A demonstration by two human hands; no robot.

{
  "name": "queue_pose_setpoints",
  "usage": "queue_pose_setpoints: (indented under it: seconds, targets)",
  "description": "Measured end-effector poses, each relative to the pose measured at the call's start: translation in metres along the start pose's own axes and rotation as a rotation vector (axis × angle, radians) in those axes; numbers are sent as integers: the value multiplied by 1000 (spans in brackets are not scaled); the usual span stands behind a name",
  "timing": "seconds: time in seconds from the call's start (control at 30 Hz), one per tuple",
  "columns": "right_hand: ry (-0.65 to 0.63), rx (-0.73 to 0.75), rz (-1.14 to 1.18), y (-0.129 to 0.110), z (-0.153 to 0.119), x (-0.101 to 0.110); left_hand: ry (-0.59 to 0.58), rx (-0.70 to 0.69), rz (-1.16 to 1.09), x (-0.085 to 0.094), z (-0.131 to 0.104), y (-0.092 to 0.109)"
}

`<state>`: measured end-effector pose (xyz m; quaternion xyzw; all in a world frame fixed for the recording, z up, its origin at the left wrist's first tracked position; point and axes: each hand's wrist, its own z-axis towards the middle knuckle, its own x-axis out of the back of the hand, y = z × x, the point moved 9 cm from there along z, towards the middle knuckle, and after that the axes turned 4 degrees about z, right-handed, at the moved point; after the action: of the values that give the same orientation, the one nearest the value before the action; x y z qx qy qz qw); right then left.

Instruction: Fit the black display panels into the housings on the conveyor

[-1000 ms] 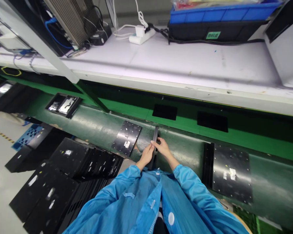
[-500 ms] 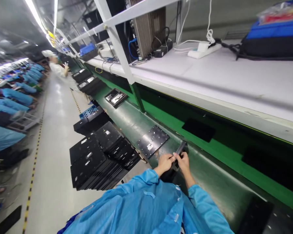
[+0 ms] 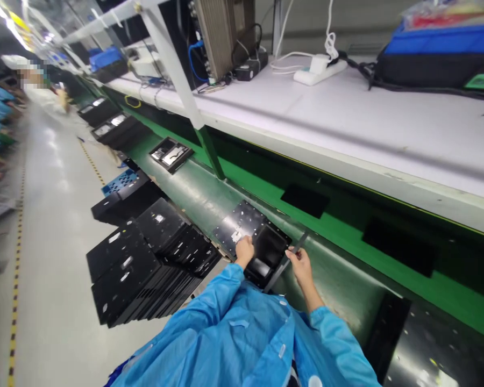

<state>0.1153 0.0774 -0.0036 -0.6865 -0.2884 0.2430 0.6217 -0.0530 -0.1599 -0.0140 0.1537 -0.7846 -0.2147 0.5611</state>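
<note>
A black metal panel [image 3: 269,248] with small dots along its border lies flat on the green conveyor in front of me. My left hand [image 3: 245,251] is closed on its left edge, with the fingertips partly hidden. My right hand [image 3: 301,264] pinches a long, narrow dark strip [image 3: 284,264] beside the panel's right edge. The strip runs diagonally from near my jacket toward the far side; I cannot tell whether it touches the panel. Just beyond my left hand lies another dark panel [image 3: 242,217] with a white label.
Tall stacks of black panels [image 3: 125,258] stand left of the conveyor. Farther up the belt is an open black case [image 3: 171,153]. A white shelf [image 3: 347,118] with a power strip [image 3: 320,70] runs along the right. A person in white [image 3: 44,91] stands at the far left.
My hands have moved apart, the left onto the panel's edge. The black panel now lies flat in view, and the strip shows separately in my right hand. The view has swung right.
</note>
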Motion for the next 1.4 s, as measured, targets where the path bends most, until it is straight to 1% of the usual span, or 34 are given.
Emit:
queue_pose_setpoints:
  seconds: [0.07,0.13,0.23,0.3,0.33,0.4,0.47,0.5,0.53,0.57,0.63,0.7,0.77,0.83,0.87,0.93,1.0,1.03,1.1,1.13,1.17,1.23,1.3,1.37,1.4]
  targets:
    - [22,-21,-11,-1,-3,12,27,-27,52,13,19,-1]
    - [39,-40,-13,2,-7,35,63,-47,107,38,46,-8]
    - [83,-109,-19,18,-14,83,93,-78,157,77,95,-28]
    - [163,-233,10,41,-20,115,96,-104,165,94,126,-42]
    - [229,-310,24,54,-25,130,91,-112,169,98,139,-48]
    - [359,-439,5,76,-34,152,81,-89,195,98,159,-59]
    - [457,-469,-122,85,-39,165,103,-37,252,93,173,-64]
    - [491,-458,-196,85,-38,168,134,-31,283,91,179,-59]
    - [516,-443,-257,85,-36,170,169,-58,306,87,185,-48]
    - [547,-431,-296,84,-34,172,201,-116,313,82,190,-31]
    - [595,-426,-366,83,-27,174,226,-281,280,66,203,20]
    - [588,-426,-510,78,-18,173,187,-401,215,42,218,80]
    - [538,-422,-710,72,-12,167,113,-422,166,14,232,138]
    - [477,-422,-848,71,-13,156,38,-385,148,-17,240,186]
    - [448,-420,-880,72,-16,148,7,-360,150,-32,241,205]
    - [390,-404,-908,76,-27,131,-27,-320,171,-57,238,232]
    - [356,-376,-926,81,-41,115,-22,-281,182,-72,232,246]
    - [349,-365,-937,83,-48,108,-10,-261,168,-75,230,249]
    - [345,-357,-956,88,-60,97,6,-215,109,-76,232,250]
    - [343,-357,-961,91,-65,94,-11,-167,42,-75,236,247]
    - [337,-357,-962,92,-69,91,-50,-109,-36,-74,241,243]
    - [314,-344,-953,94,-72,87,-167,-1,-185,-74,249,234]
    - [291,-319,-938,92,-72,87,-287,49,-299,-71,249,228]
    - [273,-293,-909,86,-69,92,-410,67,-465,-69,235,220]
    - [266,-285,-890,82,-66,96,-478,89,-596,-68,222,214]
